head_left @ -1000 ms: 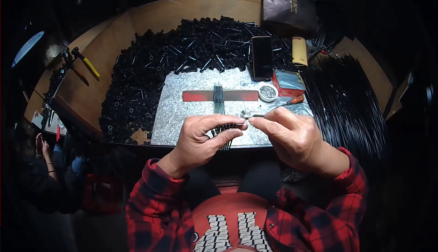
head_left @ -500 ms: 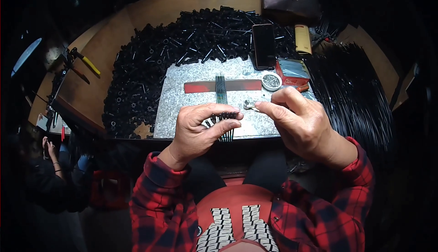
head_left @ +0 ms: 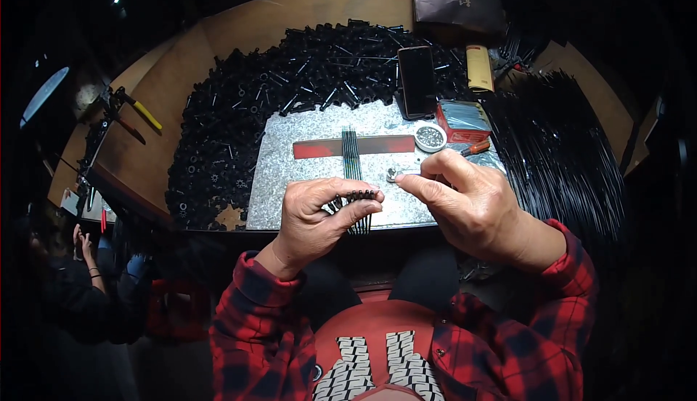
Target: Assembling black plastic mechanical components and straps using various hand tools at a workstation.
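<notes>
My left hand [head_left: 323, 209] is closed round a bunch of thin black rods [head_left: 351, 154]. Their near ends stick up in a row between thumb and forefinger. Beyond the hand, the rods run across a red and dark strip [head_left: 316, 148] lying on the speckled grey work board [head_left: 279, 183]. To the right, my right hand [head_left: 468, 198] is closed with its forefinger pointing at the rods. At that fingertip shows a small shiny dark piece [head_left: 392, 174], too small to name. The right thumb is mostly hidden.
A big heap of black tubular parts [head_left: 232, 111] lies behind and left of the board. At the right are a round dish of small metal bits [head_left: 430, 137], a phone [head_left: 416, 85], a red box [head_left: 463, 120], a screwdriver [head_left: 475, 148] and a pile of black rods [head_left: 563, 154]. Pliers [head_left: 138, 108] hang at far left.
The right fingertip and the small piece at it have moved slightly left, toward the rods. The left hand keeps its hold. The whole view has shifted a little.
</notes>
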A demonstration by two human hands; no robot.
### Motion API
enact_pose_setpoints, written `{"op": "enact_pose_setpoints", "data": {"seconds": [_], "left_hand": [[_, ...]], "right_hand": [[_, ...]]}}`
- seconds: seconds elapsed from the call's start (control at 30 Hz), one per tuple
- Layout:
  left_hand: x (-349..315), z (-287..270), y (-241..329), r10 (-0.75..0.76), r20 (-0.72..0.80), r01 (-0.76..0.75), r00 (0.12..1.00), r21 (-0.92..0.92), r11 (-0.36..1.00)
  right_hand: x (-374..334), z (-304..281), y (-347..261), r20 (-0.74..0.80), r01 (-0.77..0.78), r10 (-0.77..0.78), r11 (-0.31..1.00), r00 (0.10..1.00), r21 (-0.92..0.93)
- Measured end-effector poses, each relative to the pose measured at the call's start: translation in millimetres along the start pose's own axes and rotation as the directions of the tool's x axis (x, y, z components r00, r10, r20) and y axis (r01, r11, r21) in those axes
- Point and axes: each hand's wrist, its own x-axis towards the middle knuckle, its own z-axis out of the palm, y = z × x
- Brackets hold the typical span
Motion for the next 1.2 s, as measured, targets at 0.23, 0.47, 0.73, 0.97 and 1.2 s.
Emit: {"op": "enact_pose_setpoints", "data": {"seconds": [0.23, 0.47, 0.73, 0.97, 1.2], "left_hand": [[-1.7, 0.6, -1.9, -0.01, -0.046, 0.01, 0.999, -0.013, 1.0], [-2.9, -1.7, -2.4, 0.006, -0.022, -0.006, 1.0, 0.002, 1.0], [-4.0, -2.8, -1.3, -0.01, -0.01, 0.01, 1.0, 0.029, 1.0], [-2.3, -0.9, -1.9, -0.007, -0.005, 0.008, 1.0, 0.018, 1.0], [-4.3, 1.3, -3.5, -0.036, -0.069, 0.034, 0.997, -0.028, 0.999]], "right_hand": [[0.5, 1.5, 0.9, -0.036, 0.027, -0.027, 1.0, 0.999, -0.005], [1.3, -0.5, -1.5, -0.032, 0.024, -0.025, 0.999, 0.999, -0.021], [1.5, 1.8, -1.3, -0.056, 0.023, -0.024, 1.0, 0.998, -0.015], [1.0, 4.1, 0.1, -0.051, 0.023, -0.023, 1.0, 0.998, 0.006], [0.0, 8.1, 3.4, -0.081, -0.017, 0.022, 0.998, 0.997, 0.059]]}}
